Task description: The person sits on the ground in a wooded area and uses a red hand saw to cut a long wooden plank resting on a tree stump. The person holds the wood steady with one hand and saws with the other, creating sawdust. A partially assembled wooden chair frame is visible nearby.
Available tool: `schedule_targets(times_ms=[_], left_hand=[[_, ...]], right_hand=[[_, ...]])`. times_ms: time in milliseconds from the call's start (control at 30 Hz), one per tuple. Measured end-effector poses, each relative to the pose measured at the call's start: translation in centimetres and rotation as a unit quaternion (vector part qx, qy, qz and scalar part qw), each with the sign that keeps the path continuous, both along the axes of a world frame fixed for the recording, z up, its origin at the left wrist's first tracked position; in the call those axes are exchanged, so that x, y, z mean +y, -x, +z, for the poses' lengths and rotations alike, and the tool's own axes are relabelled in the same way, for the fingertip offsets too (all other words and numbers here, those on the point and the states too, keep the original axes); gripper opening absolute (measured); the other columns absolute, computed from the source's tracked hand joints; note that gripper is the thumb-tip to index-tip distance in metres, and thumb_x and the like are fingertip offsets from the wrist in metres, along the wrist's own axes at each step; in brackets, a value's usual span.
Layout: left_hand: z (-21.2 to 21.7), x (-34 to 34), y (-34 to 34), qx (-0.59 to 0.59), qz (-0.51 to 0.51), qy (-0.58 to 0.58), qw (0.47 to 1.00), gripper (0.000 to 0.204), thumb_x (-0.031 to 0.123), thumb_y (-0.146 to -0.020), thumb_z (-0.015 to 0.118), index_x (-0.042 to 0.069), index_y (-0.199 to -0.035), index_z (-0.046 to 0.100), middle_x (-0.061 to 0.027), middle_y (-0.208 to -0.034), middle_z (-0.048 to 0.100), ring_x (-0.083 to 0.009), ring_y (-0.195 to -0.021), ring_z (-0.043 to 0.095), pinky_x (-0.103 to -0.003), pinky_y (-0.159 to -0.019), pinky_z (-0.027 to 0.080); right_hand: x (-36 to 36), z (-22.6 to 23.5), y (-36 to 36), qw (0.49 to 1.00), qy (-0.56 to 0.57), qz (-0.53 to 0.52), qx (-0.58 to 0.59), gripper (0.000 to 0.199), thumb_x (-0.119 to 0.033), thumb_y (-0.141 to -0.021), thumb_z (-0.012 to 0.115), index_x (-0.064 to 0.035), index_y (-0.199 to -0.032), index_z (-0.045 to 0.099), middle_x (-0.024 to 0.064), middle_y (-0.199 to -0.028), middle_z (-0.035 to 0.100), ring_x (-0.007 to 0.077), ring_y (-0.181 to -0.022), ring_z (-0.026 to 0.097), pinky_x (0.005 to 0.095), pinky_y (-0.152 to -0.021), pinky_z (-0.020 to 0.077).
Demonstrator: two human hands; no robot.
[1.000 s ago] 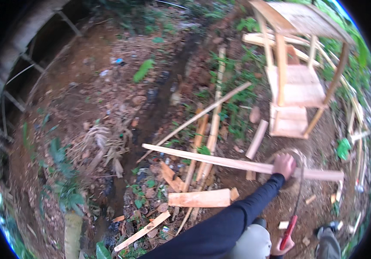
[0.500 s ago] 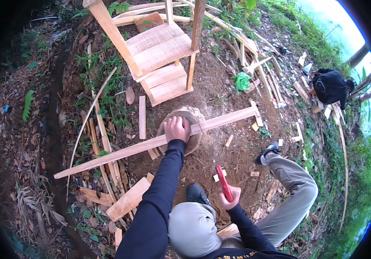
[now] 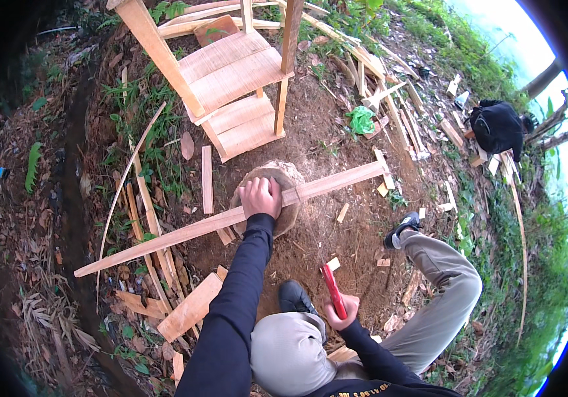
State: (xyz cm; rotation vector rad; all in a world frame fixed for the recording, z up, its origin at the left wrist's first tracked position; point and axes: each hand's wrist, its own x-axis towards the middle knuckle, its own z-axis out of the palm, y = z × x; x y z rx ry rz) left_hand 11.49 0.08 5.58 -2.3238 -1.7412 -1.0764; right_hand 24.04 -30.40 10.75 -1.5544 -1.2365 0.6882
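The slat [image 3: 231, 217] lies across the stump [image 3: 272, 198] at frame centre, left hand [image 3: 259, 197] pressed on it, fingers curled over the top. Right hand [image 3: 343, 311], lower centre, grips a red-handled tool [image 3: 332, 290]. Best to keep the slat pinned over the stump, fingers clear.

At twelve o'clock stands a pale wooden stool frame [image 3: 231, 73] with slatted shelves, upright on bare brown earth. A crumpled green bag [image 3: 362, 120] lies at one o'clock, just beside a scatter of split wooden offcuts [image 3: 403, 112] running up the slope. At two o'clock a black backpack [image 3: 495, 127] sits among more offcuts near the grass. A short flat board [image 3: 206, 179] lies at eleven o'clock, below the stool. A thin curved cane [image 3: 120, 198] arcs along nine to ten o'clock. A broad plank piece [image 3: 190, 307] rests at seven o'clock, among dry leaves [image 3: 39, 311].
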Motion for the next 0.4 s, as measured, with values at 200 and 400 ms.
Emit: schedule_targets(times_ms=[200,400], left_hand=[[0.1,0.1,-0.6,-0.003,-0.004,-0.036,0.999,0.031,0.022,-0.089,0.063,0.010,-0.063,0.053,-0.0070,-0.069,0.055,-0.0289,-0.072,0.056,-0.042,-0.070,0.038],[0.0,-0.1,-0.2,0.013,0.006,-0.008,1.000,0.026,0.023,-0.087,0.064,0.007,-0.067,0.059,-0.0106,-0.073,0.059,-0.0293,-0.076,0.058,-0.043,-0.072,0.040]], right_hand=[[7.2,-0.5,-0.8,0.999,-0.001,0.000,0.036,0.005,-0.007,-0.078,0.066,-0.0034,-0.075,0.065,0.0100,-0.057,0.055,0.0175,-0.050,0.060,0.0315,-0.051,0.0458],[5.1,1.2,-0.2,1.000,0.017,0.023,-0.009,0.053,-0.004,-0.076,0.062,-0.0111,-0.129,0.067,0.0136,-0.092,0.075,0.0194,-0.056,0.068,0.0281,-0.064,0.0548]])
